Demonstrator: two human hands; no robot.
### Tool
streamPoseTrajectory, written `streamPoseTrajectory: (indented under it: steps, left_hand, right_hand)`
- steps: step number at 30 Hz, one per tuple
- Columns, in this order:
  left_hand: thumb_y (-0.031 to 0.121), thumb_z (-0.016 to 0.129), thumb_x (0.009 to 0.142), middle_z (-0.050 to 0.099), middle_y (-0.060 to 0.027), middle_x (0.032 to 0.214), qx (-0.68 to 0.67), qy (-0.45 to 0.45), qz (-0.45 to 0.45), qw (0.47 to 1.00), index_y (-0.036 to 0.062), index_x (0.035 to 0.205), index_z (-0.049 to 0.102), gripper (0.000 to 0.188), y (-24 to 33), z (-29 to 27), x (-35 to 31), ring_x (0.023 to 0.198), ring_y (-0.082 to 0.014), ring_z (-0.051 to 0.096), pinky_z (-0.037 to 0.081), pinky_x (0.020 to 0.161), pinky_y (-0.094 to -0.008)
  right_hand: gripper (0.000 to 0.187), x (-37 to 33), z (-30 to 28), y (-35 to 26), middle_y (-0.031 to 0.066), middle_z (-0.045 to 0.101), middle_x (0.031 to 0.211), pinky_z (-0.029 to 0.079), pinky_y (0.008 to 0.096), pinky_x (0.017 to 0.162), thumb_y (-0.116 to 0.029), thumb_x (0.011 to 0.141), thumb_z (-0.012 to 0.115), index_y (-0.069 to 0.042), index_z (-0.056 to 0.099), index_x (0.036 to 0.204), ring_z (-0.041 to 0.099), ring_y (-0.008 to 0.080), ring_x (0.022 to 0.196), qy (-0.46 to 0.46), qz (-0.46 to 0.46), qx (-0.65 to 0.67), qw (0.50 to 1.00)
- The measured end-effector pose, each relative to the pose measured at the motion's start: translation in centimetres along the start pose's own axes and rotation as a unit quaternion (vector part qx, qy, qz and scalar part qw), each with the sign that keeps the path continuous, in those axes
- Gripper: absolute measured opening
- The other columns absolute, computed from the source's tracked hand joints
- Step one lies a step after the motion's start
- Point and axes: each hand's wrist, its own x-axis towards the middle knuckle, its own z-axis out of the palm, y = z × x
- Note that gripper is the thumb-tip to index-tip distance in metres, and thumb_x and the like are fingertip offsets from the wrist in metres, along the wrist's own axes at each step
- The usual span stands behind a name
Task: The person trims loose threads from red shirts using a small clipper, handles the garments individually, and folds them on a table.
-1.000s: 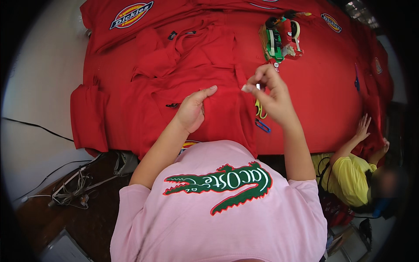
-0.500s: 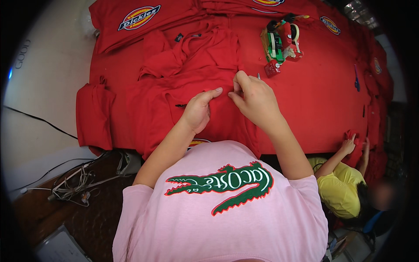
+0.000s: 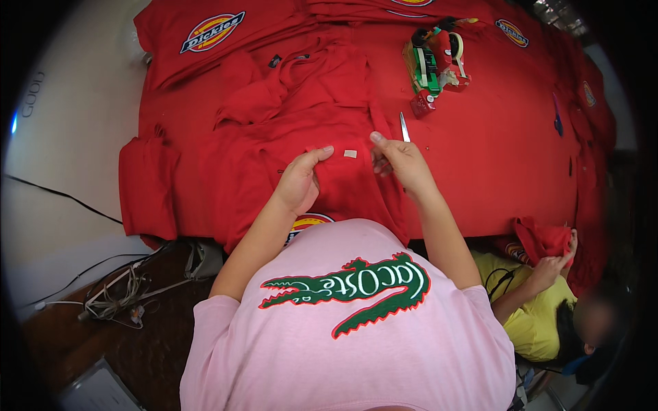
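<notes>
A red T-shirt (image 3: 274,137) lies spread in front of me. On it sits a small pale square of tape or label (image 3: 350,153), between my two hands. My left hand (image 3: 300,183) grips the shirt's cloth beside this square, thumb on top and fingers mostly hidden. To the right of the square, my right hand (image 3: 403,164) has its thumb and fingers apart, slightly blurred, with nothing seen between them. A pointed metal blade (image 3: 404,127) lies just beyond the right hand, its other end hidden.
A green and red tape dispenser (image 3: 428,75) stands farther back. Folded red shirts with printed badges (image 3: 212,34) line the far side. At right, a person in yellow (image 3: 534,308) handles red cloth. Tangled cables (image 3: 120,294) hang at left, and a purple tool (image 3: 558,116) lies far right.
My right hand has drawn back toward me and its fingers have parted. The pale square now shows on the shirt. More of the blade is uncovered. The person at right has lifted red cloth.
</notes>
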Motion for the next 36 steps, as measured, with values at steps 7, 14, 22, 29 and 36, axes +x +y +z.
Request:
streamPoseTrajectory:
  steps: [7, 14, 22, 29, 36]
  left_hand:
    - [0.025, 0.068, 0.097, 0.072, -0.0053, 0.113, 0.143, 0.063, -0.025, 0.987, 0.0037, 0.115, 0.069, 0.028, -0.9, 1.3, 1.6, 0.106, -0.0142, 0.065, 0.05, 0.093, -0.0306]
    - [0.016, 0.074, 0.094, 0.074, -0.0043, 0.098, 0.238, 0.075, 0.124, 0.96, 0.0024, 0.097, 0.074, 0.014, -3.5, -0.6, 3.8, 0.092, -0.0113, 0.065, 0.049, 0.086, -0.0271]
    - [0.022, 0.071, 0.098, 0.073, -0.0057, 0.105, 0.228, 0.02, 0.083, 0.97, 0.0022, 0.105, 0.072, 0.021, -4.0, 1.5, 3.6, 0.096, -0.0108, 0.065, 0.05, 0.087, -0.0273]
    - [0.034, 0.065, 0.102, 0.064, 0.0008, 0.089, 0.144, 0.128, 0.018, 0.981, 0.0067, 0.092, 0.067, 0.03, -5.2, 0.7, 4.8, 0.082, -0.0093, 0.058, 0.047, 0.075, -0.028]
    - [0.033, 0.062, 0.103, 0.052, 0.0057, 0.076, 0.225, 0.12, 0.162, 0.953, 0.0132, 0.08, 0.058, 0.031, -5.5, 1.9, 3.6, 0.07, -0.0056, 0.046, 0.041, 0.065, -0.0273]
  right_hand:
    - [0.016, 1.9, 1.1, 3.0, 0.0005, 0.072, 0.09, 0.049, 0.0225, 0.076, -0.018, 0.097, 0.07, -0.002, 0.075, 0.098, 0.065, 0.0071, 0.085, -0.025, -0.107, 0.163, 0.98]
    - [0.013, 4.2, 2.3, 6.2, -0.0018, 0.065, 0.093, 0.048, 0.0237, 0.083, -0.014, 0.102, 0.064, -0.001, 0.065, 0.1, 0.058, 0.0058, 0.09, -0.047, -0.205, 0.12, 0.97]
    - [0.015, 2.3, 1.2, 6.6, -0.0038, 0.06, 0.089, 0.046, 0.0232, 0.079, -0.016, 0.104, 0.06, -0.003, 0.06, 0.098, 0.054, 0.0043, 0.087, 0.055, -0.233, 0.155, 0.958]
    - [0.02, -2.1, 2.5, 5.0, 0.0122, 0.062, 0.074, 0.048, 0.0377, 0.059, -0.022, 0.099, 0.066, -0.005, 0.056, 0.096, 0.064, 0.0254, 0.066, 0.088, -0.42, -0.166, 0.888]
    - [0.018, -0.6, 3.2, 5.1, 0.0168, 0.062, 0.079, 0.048, 0.0466, 0.064, -0.019, 0.097, 0.066, -0.004, 0.055, 0.098, 0.063, 0.0377, 0.071, 0.184, -0.47, -0.234, 0.831]
